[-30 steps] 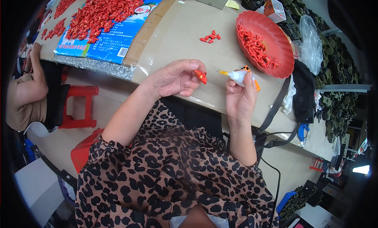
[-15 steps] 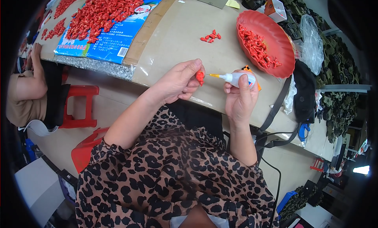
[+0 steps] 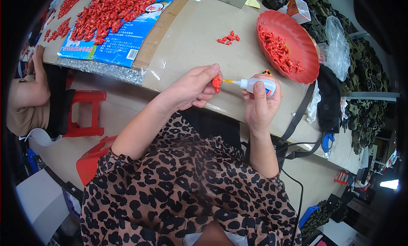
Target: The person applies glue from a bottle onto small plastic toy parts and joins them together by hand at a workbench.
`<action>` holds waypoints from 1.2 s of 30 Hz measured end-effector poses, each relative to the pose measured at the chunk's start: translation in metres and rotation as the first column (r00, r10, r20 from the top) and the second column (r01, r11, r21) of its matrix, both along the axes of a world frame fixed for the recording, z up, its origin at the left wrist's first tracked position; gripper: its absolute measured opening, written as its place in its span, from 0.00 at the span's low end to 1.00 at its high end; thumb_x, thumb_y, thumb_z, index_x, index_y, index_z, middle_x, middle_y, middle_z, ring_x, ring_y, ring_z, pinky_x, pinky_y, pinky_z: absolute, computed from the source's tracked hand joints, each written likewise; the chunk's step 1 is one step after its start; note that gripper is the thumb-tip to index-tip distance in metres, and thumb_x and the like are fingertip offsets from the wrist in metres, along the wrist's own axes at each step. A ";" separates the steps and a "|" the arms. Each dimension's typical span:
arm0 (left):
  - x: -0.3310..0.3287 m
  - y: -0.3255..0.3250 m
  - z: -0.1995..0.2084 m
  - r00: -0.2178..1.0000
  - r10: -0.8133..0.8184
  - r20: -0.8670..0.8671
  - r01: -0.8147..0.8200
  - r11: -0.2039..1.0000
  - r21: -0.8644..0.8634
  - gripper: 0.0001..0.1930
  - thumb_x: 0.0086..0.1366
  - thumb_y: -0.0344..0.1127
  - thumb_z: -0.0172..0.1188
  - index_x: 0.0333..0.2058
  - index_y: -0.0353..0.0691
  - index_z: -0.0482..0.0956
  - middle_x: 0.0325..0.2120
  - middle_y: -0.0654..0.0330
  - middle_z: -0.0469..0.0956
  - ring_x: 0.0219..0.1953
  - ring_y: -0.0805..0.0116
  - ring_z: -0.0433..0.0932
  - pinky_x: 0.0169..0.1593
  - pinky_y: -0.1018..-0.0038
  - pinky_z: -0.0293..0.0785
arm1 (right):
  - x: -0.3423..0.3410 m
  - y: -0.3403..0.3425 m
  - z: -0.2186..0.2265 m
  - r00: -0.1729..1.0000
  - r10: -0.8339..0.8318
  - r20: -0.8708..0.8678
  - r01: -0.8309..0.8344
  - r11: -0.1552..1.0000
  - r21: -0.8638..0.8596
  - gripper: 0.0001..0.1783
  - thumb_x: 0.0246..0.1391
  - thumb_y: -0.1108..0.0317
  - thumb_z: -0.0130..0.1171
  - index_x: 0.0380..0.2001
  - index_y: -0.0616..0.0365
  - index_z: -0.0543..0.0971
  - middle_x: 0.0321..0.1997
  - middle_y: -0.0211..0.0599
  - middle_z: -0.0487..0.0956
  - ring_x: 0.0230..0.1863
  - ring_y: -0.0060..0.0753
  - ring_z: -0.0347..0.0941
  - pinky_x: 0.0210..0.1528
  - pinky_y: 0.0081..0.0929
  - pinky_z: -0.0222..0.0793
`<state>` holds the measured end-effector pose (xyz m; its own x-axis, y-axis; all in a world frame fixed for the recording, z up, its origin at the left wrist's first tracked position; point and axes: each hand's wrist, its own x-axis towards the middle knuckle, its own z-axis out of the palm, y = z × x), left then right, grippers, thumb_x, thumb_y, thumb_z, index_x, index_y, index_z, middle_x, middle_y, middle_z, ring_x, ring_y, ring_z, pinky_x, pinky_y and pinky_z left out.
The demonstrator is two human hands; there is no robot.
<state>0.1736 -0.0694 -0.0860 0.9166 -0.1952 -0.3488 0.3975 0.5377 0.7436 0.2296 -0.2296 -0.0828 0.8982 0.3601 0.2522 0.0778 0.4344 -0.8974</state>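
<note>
Pinched between the thumb and fingers of my left hand (image 3: 193,88) is a small glossy red figure (image 3: 216,84), held just above the table's front edge. My right hand (image 3: 261,103) is wrapped round a white squeeze glue bottle (image 3: 256,85) lying nearly level. Its thin yellow-tipped nozzle (image 3: 229,81) points left and reaches the red figure, touching it or very nearly so. Farther back on the table lies a small group of similar red pieces (image 3: 228,38). A red scalloped bowl (image 3: 312,61) to the right holds many more of them.
At the back left, a large heap of red pieces (image 3: 110,14) covers a blue printed cardboard sheet (image 3: 100,52). A black bag (image 3: 328,99) with straps hangs by the table's right side. Red stools (image 3: 87,112) stand at left, near another person's arm (image 3: 36,82). A clear plastic bag (image 3: 338,46) lies beyond the bowl.
The glue bottle's nozzle has moved slightly left, closing the gap to the red figure. The bottle has tipped a little more level in my right hand; my left hand stays almost still.
</note>
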 end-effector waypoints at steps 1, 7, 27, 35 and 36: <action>0.000 0.000 0.000 1.000 -0.005 0.005 0.005 1.000 -0.009 0.19 0.61 0.53 0.38 0.28 0.41 0.63 0.12 0.69 0.54 0.11 0.85 0.48 0.10 0.88 0.43 | 0.000 0.000 0.000 1.000 0.005 0.003 -0.005 1.000 0.000 0.09 0.49 0.71 0.51 0.31 0.62 0.64 0.25 0.35 0.68 0.21 0.21 0.64 0.24 0.16 0.61; 0.000 0.001 -0.001 1.000 -0.007 0.016 0.007 1.000 -0.025 0.19 0.62 0.52 0.38 0.28 0.41 0.63 0.13 0.69 0.54 0.11 0.84 0.49 0.10 0.88 0.44 | 0.000 -0.001 -0.002 1.000 0.009 -0.013 -0.009 1.000 0.006 0.09 0.49 0.71 0.51 0.31 0.62 0.64 0.25 0.35 0.68 0.21 0.21 0.64 0.23 0.17 0.61; -0.004 -0.001 -0.024 0.932 0.226 0.282 -0.148 0.951 -0.272 0.14 0.61 0.35 0.44 0.44 0.34 0.61 0.36 0.55 0.69 0.30 0.74 0.67 0.33 0.80 0.66 | -0.026 0.006 -0.009 0.946 -0.187 -0.265 0.230 0.962 0.144 0.10 0.51 0.66 0.50 0.31 0.62 0.66 0.26 0.36 0.71 0.23 0.25 0.67 0.25 0.21 0.65; -0.003 0.002 -0.025 0.936 0.256 0.243 -0.173 0.932 -0.317 0.17 0.56 0.26 0.50 0.44 0.32 0.61 0.37 0.55 0.69 0.33 0.74 0.67 0.36 0.82 0.65 | -0.028 0.009 -0.014 0.946 -0.287 -0.149 0.298 0.952 0.062 0.11 0.50 0.68 0.51 0.32 0.63 0.64 0.26 0.37 0.70 0.23 0.25 0.68 0.26 0.22 0.66; -0.003 0.002 -0.025 0.937 0.253 0.239 -0.173 0.934 -0.312 0.17 0.56 0.26 0.50 0.44 0.32 0.61 0.37 0.55 0.69 0.33 0.75 0.66 0.37 0.82 0.65 | -0.028 0.009 -0.014 0.946 -0.287 -0.150 0.299 0.952 0.061 0.11 0.50 0.68 0.51 0.32 0.63 0.64 0.26 0.37 0.70 0.23 0.25 0.68 0.26 0.22 0.66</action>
<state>0.1709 -0.0672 -0.1107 0.9984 -0.0379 -0.0410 0.0551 0.7901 0.6105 0.2014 -0.2202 -0.0970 0.9889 0.0591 0.1366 0.0914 0.4834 -0.8706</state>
